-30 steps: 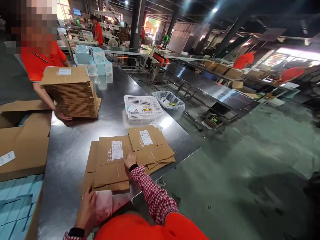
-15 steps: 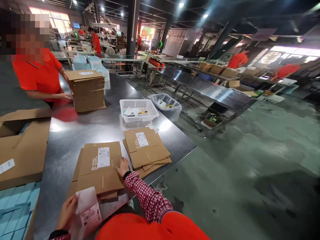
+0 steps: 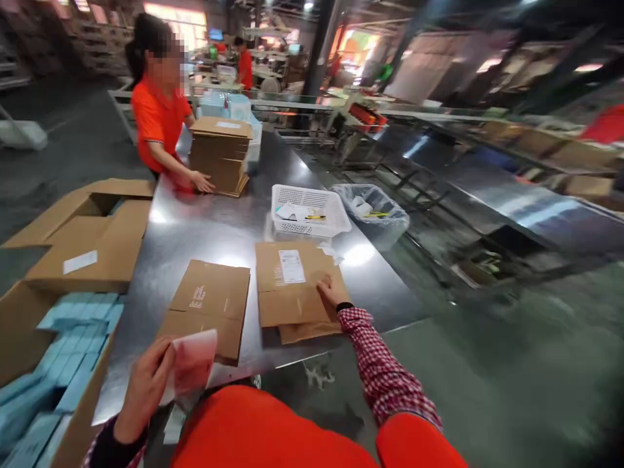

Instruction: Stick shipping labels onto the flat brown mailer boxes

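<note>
My left hand (image 3: 149, 380) is closed on a thin sheet of labels (image 3: 194, 364), pinched by its edge at the table's front. Just beyond the sheet lies a flattened carton (image 3: 209, 292) with white print and no label, part of a low pile. To its right, my right hand (image 3: 332, 290) has its fingers curled on the right part of another flattened carton (image 3: 287, 305), which bears a white shipping label (image 3: 292, 266). This carton rests on other flat cardboard (image 3: 307, 333), whose edge shows at the front.
A white plastic basket (image 3: 312, 227) with papers and pens stands behind the cartons, beside a lined bin (image 3: 373, 214). At left are open boxes of light blue packets (image 3: 73, 338). A co-worker (image 3: 158, 123) reaches to a tall carton stack (image 3: 219, 156) on the metal table (image 3: 195, 227).
My right hand has shifted the labelled carton from the left pile onto the right one. An unlabelled carton now shows on the left. The left hand has raised the label sheet slightly.
</note>
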`<state>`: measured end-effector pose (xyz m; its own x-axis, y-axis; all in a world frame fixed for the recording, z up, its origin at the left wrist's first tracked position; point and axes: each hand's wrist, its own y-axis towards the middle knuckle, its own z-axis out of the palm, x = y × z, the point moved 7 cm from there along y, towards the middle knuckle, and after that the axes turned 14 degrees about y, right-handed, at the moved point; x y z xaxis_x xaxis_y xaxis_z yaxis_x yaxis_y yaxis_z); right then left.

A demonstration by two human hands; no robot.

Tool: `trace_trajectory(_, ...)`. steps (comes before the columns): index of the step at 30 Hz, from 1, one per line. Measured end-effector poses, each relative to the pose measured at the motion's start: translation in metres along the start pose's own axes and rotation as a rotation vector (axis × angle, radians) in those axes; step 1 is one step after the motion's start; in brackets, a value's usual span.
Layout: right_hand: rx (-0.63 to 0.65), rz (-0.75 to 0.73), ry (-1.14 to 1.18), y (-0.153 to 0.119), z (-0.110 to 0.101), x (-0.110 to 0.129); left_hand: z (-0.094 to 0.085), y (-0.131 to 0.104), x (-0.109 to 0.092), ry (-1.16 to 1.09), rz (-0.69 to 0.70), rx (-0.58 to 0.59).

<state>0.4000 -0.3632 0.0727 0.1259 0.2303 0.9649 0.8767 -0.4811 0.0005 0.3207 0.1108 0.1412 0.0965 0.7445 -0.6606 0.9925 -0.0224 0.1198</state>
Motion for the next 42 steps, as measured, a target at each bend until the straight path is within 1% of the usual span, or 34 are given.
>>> trace_trajectory(1, 0.064, 0.012, 0.02, -0.002, 0.015, 0.005, -0.012, -0.001, -0.018, 0.007, 0.032, -0.035)
trace_trajectory(2, 0.185, 0.021, 0.085, -0.014, 0.042, 0.011, -0.021, -0.002, -0.033, 0.023, 0.042, -0.068)
trace_trajectory(3, 0.365, 0.018, 0.188, -0.036, 0.079, 0.02, -0.029, -0.002, -0.046, 0.041, 0.052, -0.091)
trace_trajectory(4, 0.609, 0.011, 0.323, -0.069, 0.122, 0.031, -0.035, 0.0, -0.053, 0.054, 0.05, -0.11)
trace_trajectory(5, 0.922, 0.027, 0.426, -0.113, 0.166, 0.041, -0.039, 0.002, -0.056, 0.064, 0.036, -0.126)
trace_trajectory(6, 1.135, 0.039, 0.51, -0.155, 0.201, 0.051, -0.043, 0.006, -0.052, 0.073, 0.011, -0.142)
trace_trajectory(7, 1.256, 0.079, 0.578, -0.19, 0.228, 0.056, -0.046, 0.01, -0.042, 0.079, -0.025, -0.161)
trace_trajectory(8, 1.263, 0.122, 0.632, -0.212, 0.249, 0.058, -0.05, 0.016, -0.027, 0.079, -0.065, -0.175)
trace_trajectory(9, 1.213, 0.151, 0.672, -0.225, 0.265, 0.058, -0.052, 0.022, -0.007, 0.069, -0.108, -0.167)
trace_trajectory(10, 1.127, 0.173, 0.695, -0.229, 0.274, 0.056, -0.054, 0.028, 0.017, 0.044, -0.154, -0.146)
trace_trajectory(11, 1.036, 0.181, 0.702, -0.227, 0.279, 0.053, -0.053, 0.033, 0.042, -0.012, -0.195, -0.077)
trace_trajectory(12, 0.969, 0.178, 0.695, -0.223, 0.28, 0.05, -0.049, 0.036, 0.068, -0.087, -0.245, 0.033)
trace_trajectory(13, 0.932, 0.172, 0.682, -0.218, 0.281, 0.048, -0.045, 0.036, 0.091, -0.177, -0.302, 0.131)
trace_trajectory(14, 0.918, 0.165, 0.666, -0.213, 0.28, 0.046, -0.04, 0.033, 0.11, -0.245, -0.346, 0.243)
trace_trajectory(15, 0.916, 0.156, 0.651, -0.21, 0.28, 0.045, -0.039, 0.03, 0.122, -0.286, -0.361, 0.298)
trace_trajectory(16, 0.914, 0.146, 0.639, -0.208, 0.281, 0.045, -0.039, 0.026, 0.129, -0.319, -0.355, 0.319)
trace_trajectory(17, 0.909, 0.139, 0.631, -0.208, 0.282, 0.046, -0.04, 0.023, 0.129, -0.329, -0.323, 0.303)
trace_trajectory(18, 0.9, 0.134, 0.624, -0.21, 0.283, 0.047, -0.042, 0.022, 0.124, -0.322, -0.27, 0.264)
trace_trajectory(20, 0.873, 0.117, 0.599, -0.216, 0.288, 0.05, -0.041, 0.022, 0.104, -0.265, -0.143, 0.184)
trace_trajectory(21, 0.86, 0.104, 0.582, -0.221, 0.291, 0.051, -0.035, 0.022, 0.092, -0.222, -0.085, 0.182)
trace_trajectory(22, 0.848, 0.092, 0.563, -0.224, 0.294, 0.053, -0.027, 0.023, 0.084, -0.193, -0.058, 0.191)
trace_trajectory(24, 0.817, 0.076, 0.523, -0.229, 0.297, 0.053, -0.008, 0.026, 0.077, -0.186, -0.072, 0.204)
trace_trajectory(27, 0.706, 0.065, 0.468, -0.224, 0.297, 0.049, 0.017, 0.026, 0.089, -0.228, -0.148, 0.187)
trace_trajectory(30, 0.62, 0.014, 0.398, -0.214, 0.295, 0.049, 0.033, 0.023, 0.103, -0.257, -0.163, 0.205)
trace_trajectory(32, 0.578, -0.026, 0.374, -0.21, 0.295, 0.053, 0.038, 0.025, 0.109, -0.234, -0.149, 0.213)
trace_trajectory(35, 0.512, -0.06, 0.34, -0.21, 0.298, 0.057, 0.04, 0.034, 0.112, -0.159, -0.142, 0.211)
trace_trajectory(38, 0.453, -0.072, 0.275, -0.206, 0.305, 0.051, 0.047, 0.044, 0.119, -0.108, -0.139, 0.236)
trace_trajectory(40, 0.383, -0.046, 0.261, -0.189, 0.307, 0.04, 0.056, 0.047, 0.127, -0.098, -0.09, 0.307)
trace_trajectory(41, 0.324, -0.023, 0.265, -0.175, 0.306, 0.033, 0.061, 0.045, 0.134, -0.094, -0.052, 0.356)
trace_trajectory(42, 0.239, -0.001, 0.274, -0.157, 0.303, 0.025, 0.066, 0.042, 0.142, -0.076, -0.01, 0.402)
